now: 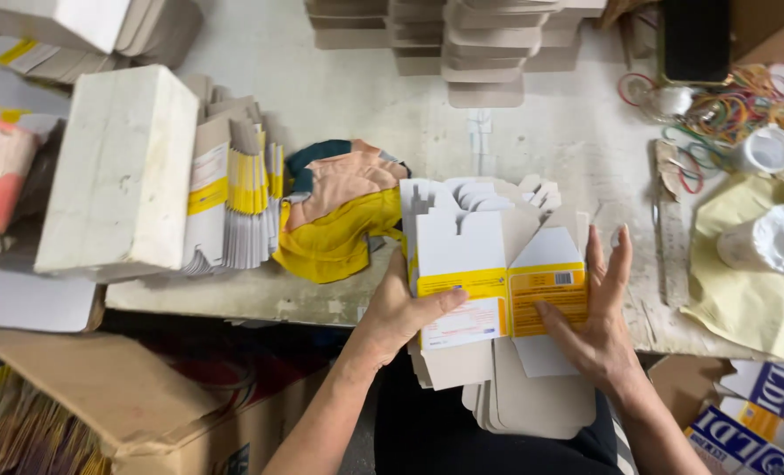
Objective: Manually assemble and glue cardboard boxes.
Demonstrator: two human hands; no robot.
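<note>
Gripping the flat carton stack (497, 299) at the table edge (233, 299), left hand (401, 312) clamps, right hand (598, 325) splays.

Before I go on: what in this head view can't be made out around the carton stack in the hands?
- Stack of flat cartons: lower sheets hidden under the top one; count unreadable.
- Left hand: fingers hidden behind the stack.
- Right hand: palm faces away.
- Cardboard box: cut off by the bottom edge.
- Rubber bands: tangled, too small to count.
</note>
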